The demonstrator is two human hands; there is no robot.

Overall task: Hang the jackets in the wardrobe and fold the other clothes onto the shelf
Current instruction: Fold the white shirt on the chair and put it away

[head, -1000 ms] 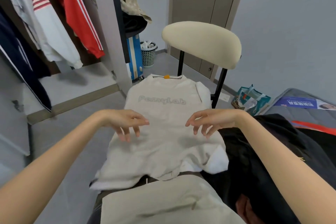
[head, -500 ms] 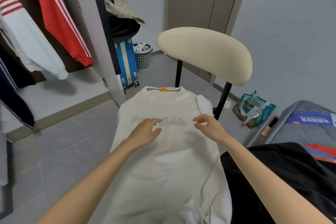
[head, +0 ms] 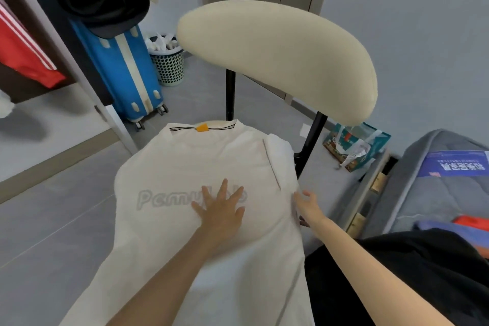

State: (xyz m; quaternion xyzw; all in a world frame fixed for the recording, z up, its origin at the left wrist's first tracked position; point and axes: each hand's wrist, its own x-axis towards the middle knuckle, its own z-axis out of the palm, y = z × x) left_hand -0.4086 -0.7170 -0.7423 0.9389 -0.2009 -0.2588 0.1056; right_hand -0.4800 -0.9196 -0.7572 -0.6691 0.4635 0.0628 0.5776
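Left hand (head: pixel 221 209) lay flat with its fingers spread and straight, pressing down on the chest of the cream shirt (head: pixel 185 167) and covering the end of the grey lettering printed there. Right hand (head: pixel 308 204) sat at the shirt's right edge, just below the sleeve that was folded in over the body, with its fingers loosely curved against the cloth (blur hid whether they pinched the fabric or only touched it). The shirt was spread face up over the seat of the chair (head: pixel 277 55), its collar with the orange tag (head: pixel 202 128) pointing toward the cream backrest and its hem running down toward the person. A black garment (head: pixel 410 278) lay just beside the shirt on the right, under the right forearm. At the far left a red jacket (head: pixel 23 61) with white stripes hung inside the wardrobe (head: pixel 53 119). A blue suitcase (head: pixel 124 71) stood beside the wardrobe, with a mesh waste basket (head: pixel 169 66) near it. On the right were a teal bag (head: pixel 354 145) on the floor and a grey bed (head: pixel 436 193).
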